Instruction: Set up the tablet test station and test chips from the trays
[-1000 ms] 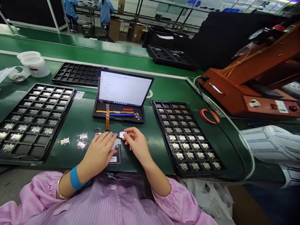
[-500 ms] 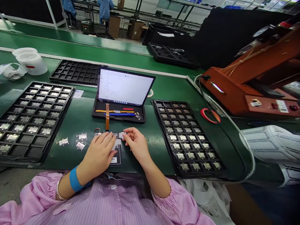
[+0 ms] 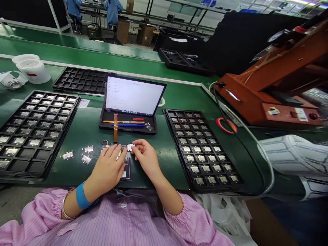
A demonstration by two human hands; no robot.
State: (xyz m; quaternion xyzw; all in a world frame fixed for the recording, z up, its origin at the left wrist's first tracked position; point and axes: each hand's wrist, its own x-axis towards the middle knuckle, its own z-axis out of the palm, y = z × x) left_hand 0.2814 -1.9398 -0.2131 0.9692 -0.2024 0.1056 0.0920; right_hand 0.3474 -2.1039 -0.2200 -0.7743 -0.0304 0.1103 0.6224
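Note:
My left hand (image 3: pixel 109 164) lies over a small circuit board (image 3: pixel 112 147), fingers on it, hiding most of it. A thin orange ribbon cable (image 3: pixel 115 128) runs from that board toward the tablet case, and a short red-and-black wire (image 3: pixel 104 141) loops at the board's left end. My right hand (image 3: pixel 146 159) pinches a small white square part (image 3: pixel 131 147) at the board's right end. Under my left hand lies a dark card with a barcode (image 3: pixel 126 170). Several small loose modules (image 3: pixel 88 149) sit left of it.
A tablet (image 3: pixel 134 95) stands in a black case on the green bench. Black trays of modules (image 3: pixel 38 133) (image 3: pixel 201 148) flank me, with another tray (image 3: pixel 80 80) behind. An orange machine (image 3: pixel 269 92) stands right. Co-workers in blue (image 3: pixel 111 10) sit far back.
The whole view has shifted slightly, with the bench sitting a little further left. My hands stay on the board and white part, with no visible change of grip.

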